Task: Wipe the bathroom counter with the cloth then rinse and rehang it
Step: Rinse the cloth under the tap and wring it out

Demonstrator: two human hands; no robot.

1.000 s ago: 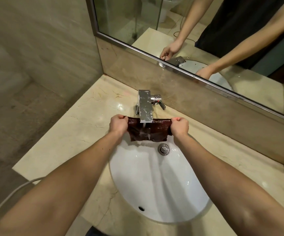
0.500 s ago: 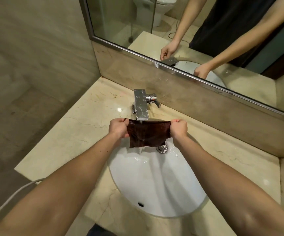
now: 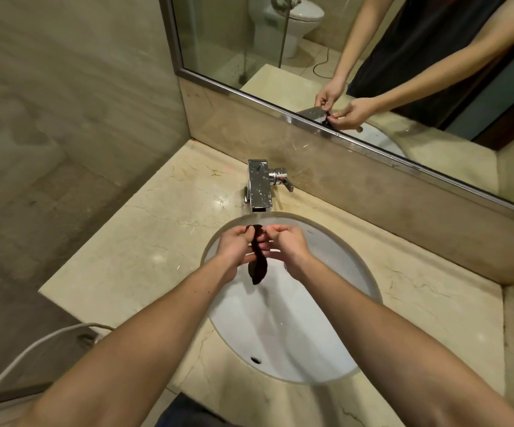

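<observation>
- Both forearms reach forward from the bottom of the view and converge over the far half of the white sink basin (image 3: 296, 334).
- The left hand (image 3: 234, 246) is curled, palm turned inward, with its fingers closed around the upper part of the dark brown cloth (image 3: 257, 257).
- The right hand (image 3: 289, 245) faces it from the other side, fingers bent and closed on the same bunched section of cloth, so the two hands almost touch.
- The cloth is gathered into a narrow vertical strip between the hands; a small fold sticks up above the fingers and a rounded tail hangs down below them, over the basin.
- The cloth is held above the bowl, just in front of the chrome faucet (image 3: 260, 186), whose spout points towards the hands.
- The faucet stands on the beige marble counter (image 3: 144, 241) at the far rim of the sink, with its lever sticking out to the right.
- The mirror (image 3: 373, 72) above the backsplash reflects both hands close together with the dark cloth between them.
- A pale hose (image 3: 33, 349) curves across the lower left, beside the counter edge.
</observation>
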